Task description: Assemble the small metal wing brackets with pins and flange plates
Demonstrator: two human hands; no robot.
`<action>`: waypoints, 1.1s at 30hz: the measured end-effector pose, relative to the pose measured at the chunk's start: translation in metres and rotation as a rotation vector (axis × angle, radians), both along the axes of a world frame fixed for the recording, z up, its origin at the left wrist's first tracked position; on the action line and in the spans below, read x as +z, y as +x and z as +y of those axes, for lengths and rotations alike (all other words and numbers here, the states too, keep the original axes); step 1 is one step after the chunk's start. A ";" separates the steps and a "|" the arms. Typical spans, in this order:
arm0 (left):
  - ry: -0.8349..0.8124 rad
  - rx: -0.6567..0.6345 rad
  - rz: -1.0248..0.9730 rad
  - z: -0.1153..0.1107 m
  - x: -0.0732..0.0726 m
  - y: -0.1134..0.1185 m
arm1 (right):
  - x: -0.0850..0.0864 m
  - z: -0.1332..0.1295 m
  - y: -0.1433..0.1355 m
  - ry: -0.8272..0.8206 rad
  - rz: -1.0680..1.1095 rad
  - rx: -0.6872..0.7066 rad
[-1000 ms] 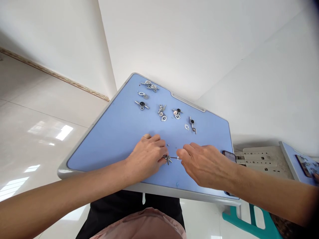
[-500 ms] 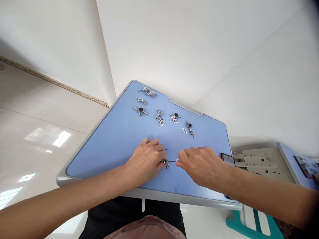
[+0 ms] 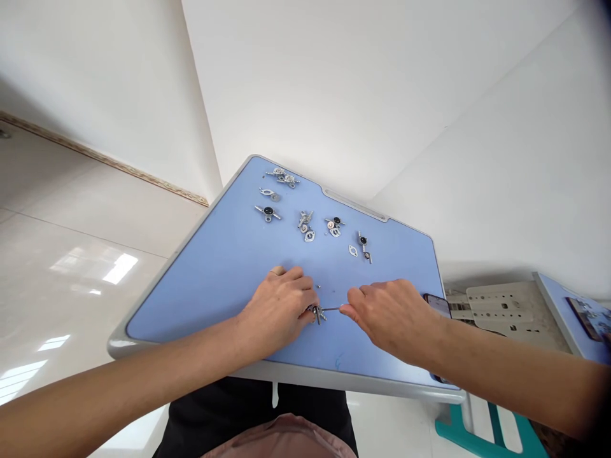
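My left hand (image 3: pixel 284 299) rests low over the blue table (image 3: pixel 214 273), its fingers closed on a small metal fitting (image 3: pixel 317 313) with short prongs. From the right, my right hand (image 3: pixel 386 312) is wrapped round a screwdriver whose handle is hidden in the fist. The thin screwdriver shaft (image 3: pixel 331 309) points left, and its tip meets the fitting. A tiny screw-like piece (image 3: pixel 319 286) lies just beyond my left fingertips.
Farther back lie several metal fittings, including a black-centred one (image 3: pixel 268 212), a mixed cluster (image 3: pixel 306 222) and a flat oval plate (image 3: pixel 352 250). A phone (image 3: pixel 436 305) lies at the right edge. A green stool (image 3: pixel 491 432) stands below, and another table (image 3: pixel 568 312) is beyond.
My right fist has turned slightly round the screwdriver handle. My left hand and the fitting keep their place; the whole view has shifted a little.
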State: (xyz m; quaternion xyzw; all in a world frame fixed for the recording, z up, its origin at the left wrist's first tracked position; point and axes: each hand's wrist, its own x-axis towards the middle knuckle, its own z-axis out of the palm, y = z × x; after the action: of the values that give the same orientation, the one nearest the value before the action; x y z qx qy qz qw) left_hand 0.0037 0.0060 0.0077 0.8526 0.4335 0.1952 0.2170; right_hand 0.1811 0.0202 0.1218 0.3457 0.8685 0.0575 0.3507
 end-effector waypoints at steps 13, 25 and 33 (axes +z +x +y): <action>-0.031 0.002 0.013 0.001 0.003 0.001 | 0.001 0.001 -0.009 -0.035 0.006 -0.143; -0.020 -0.004 0.001 0.001 0.001 0.000 | -0.006 0.006 -0.007 -0.045 0.049 0.079; -0.011 -0.007 -0.001 0.001 0.001 -0.001 | 0.011 -0.006 0.021 0.144 0.230 -0.206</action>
State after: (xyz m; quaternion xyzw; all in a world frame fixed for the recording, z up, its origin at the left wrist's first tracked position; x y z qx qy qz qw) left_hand 0.0026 0.0067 0.0091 0.8528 0.4315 0.1924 0.2226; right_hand 0.2022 0.0143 0.1327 0.4614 0.8565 0.0433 0.2272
